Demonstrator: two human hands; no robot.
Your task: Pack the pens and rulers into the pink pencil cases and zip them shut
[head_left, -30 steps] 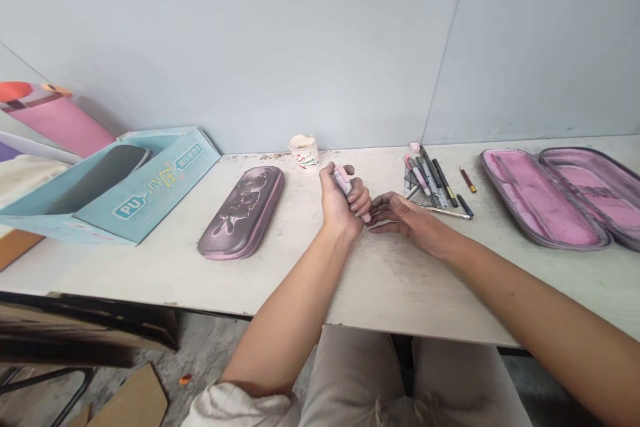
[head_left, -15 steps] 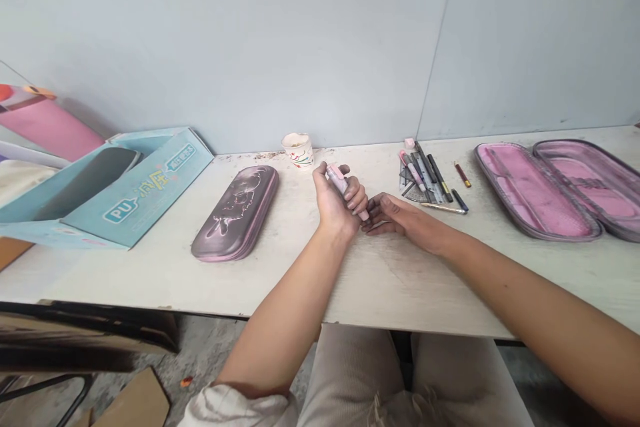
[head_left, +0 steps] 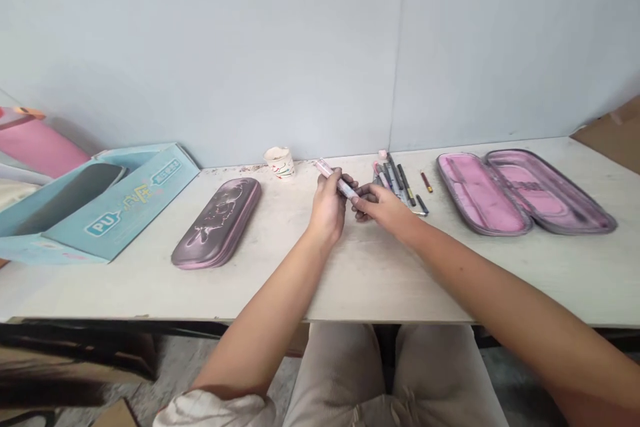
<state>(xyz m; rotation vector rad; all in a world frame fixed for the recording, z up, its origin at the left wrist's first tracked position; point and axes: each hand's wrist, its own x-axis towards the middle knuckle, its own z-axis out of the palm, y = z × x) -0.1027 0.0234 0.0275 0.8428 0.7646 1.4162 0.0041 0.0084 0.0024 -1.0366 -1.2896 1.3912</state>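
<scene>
A pale pink pen [head_left: 327, 168] is held slantwise above the table, its far end pointing up and to the left. My left hand [head_left: 327, 210] is closed around its middle, thumb on top. At the pen's lower end, the thumb and fingers of my right hand [head_left: 383, 205] pinch it. Just behind my right hand lies a bunch of pens [head_left: 400, 180], partly hidden by that hand. To the right, a pencil case [head_left: 485, 203] with a pink lining lies open. A dark, zipped pencil case [head_left: 217, 220] with a raised figure on its lid rests to the left.
A paper cup [head_left: 280, 163] stands near the wall, with crumbs beside it. The blue box [head_left: 135, 203] takes up the table's left end. One short dark red pen [head_left: 426, 181] lies apart from the bunch, near an eraser-like pink block [head_left: 383, 154]. Cardboard [head_left: 613, 133] leans at the far right.
My right hand has closed on the pen's lower end, where its fingers were loosely curled beside it. The pen has turned in my left hand. The view has swung to the right.
</scene>
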